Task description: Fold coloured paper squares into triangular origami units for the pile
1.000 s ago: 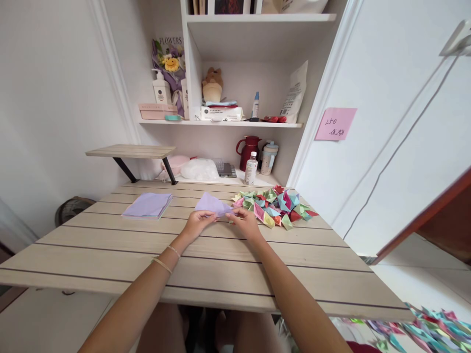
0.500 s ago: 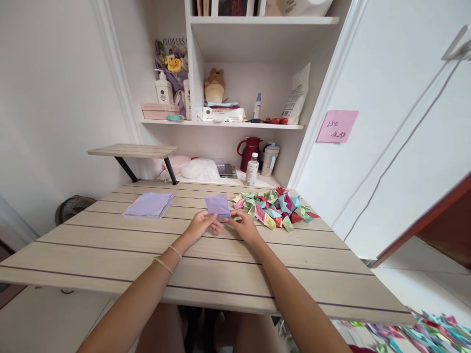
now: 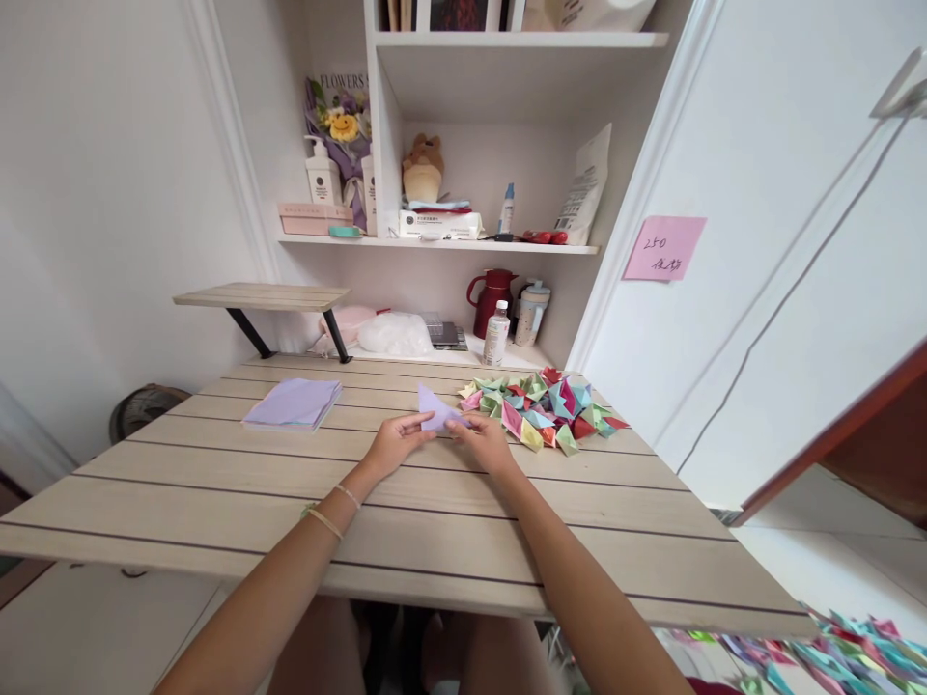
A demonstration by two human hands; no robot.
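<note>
A small purple sheet of paper [image 3: 436,409], now in a triangular shape, is held between both hands over the middle of the table. Its left edge is pinched by my left hand [image 3: 397,442], fingers closed. On the other side my right hand [image 3: 484,441] grips the right corner with thumb and fingers. Just right of the hands lies a heap of folded paper pieces [image 3: 540,405] in green, pink, yellow, red and blue. To the left rests a stack of purple paper [image 3: 294,402].
A small raised wooden shelf [image 3: 261,296] on black legs stands at the back left. Behind the table are a clear bottle [image 3: 495,334], a red jug [image 3: 492,301] and a plastic bag [image 3: 395,334]. More coloured paper pieces [image 3: 847,654] lie on the floor at lower right.
The purple paper has gone from a four-sided shape to a triangle and sits a little lower. My left hand's fingers have closed onto its left edge.
</note>
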